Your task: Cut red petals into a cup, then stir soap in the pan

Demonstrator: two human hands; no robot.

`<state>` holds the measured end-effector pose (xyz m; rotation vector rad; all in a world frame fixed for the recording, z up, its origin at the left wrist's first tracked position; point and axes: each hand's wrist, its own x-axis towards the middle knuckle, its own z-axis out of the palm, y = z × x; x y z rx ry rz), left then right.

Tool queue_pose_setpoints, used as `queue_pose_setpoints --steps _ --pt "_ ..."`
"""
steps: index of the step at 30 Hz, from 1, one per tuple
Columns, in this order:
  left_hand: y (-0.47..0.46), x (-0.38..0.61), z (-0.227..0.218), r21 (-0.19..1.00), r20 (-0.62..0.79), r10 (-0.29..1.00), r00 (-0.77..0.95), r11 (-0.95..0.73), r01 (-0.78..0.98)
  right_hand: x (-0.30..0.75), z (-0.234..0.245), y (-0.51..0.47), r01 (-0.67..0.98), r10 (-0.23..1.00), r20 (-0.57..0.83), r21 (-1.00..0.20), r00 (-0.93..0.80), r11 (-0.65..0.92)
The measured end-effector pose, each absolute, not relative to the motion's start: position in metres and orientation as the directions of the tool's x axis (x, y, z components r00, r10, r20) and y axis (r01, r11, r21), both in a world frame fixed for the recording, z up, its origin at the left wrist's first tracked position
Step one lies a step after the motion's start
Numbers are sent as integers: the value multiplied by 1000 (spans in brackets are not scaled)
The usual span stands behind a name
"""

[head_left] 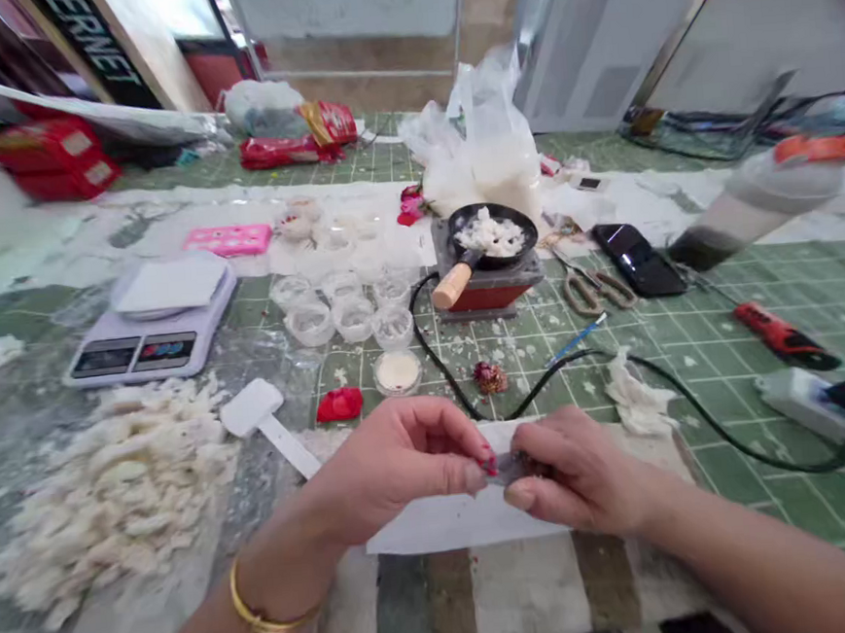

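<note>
Left hand (397,465) pinches red scrap (489,459); right hand (586,479) grips grey strip (509,468) pointing left, parallel to table (720,381) edge. Pan (530,238) holds white flakes (490,234).

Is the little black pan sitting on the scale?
No, the black pan sits on a small red-sided stand, apart from the scale.

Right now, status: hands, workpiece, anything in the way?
Left hand pinching something red. Right hand holding something grey, blurred. Black cable just beyond.
</note>
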<state>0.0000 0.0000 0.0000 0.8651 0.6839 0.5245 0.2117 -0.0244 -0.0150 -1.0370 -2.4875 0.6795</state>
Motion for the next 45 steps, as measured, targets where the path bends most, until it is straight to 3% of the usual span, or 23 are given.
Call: queue_pose_setpoints --steps 14,29,45 --pt "0 1 1 812 -336 678 654 560 -163 210 -16 -24 544 727 231 -529 -646 651" --pt "0 3 2 805 -328 641 693 575 -151 211 -15 -22 547 727 164 -556 -666 626" --pt "0 3 3 814 -329 660 675 560 -151 209 -15 -22 540 731 194 -557 -654 631"
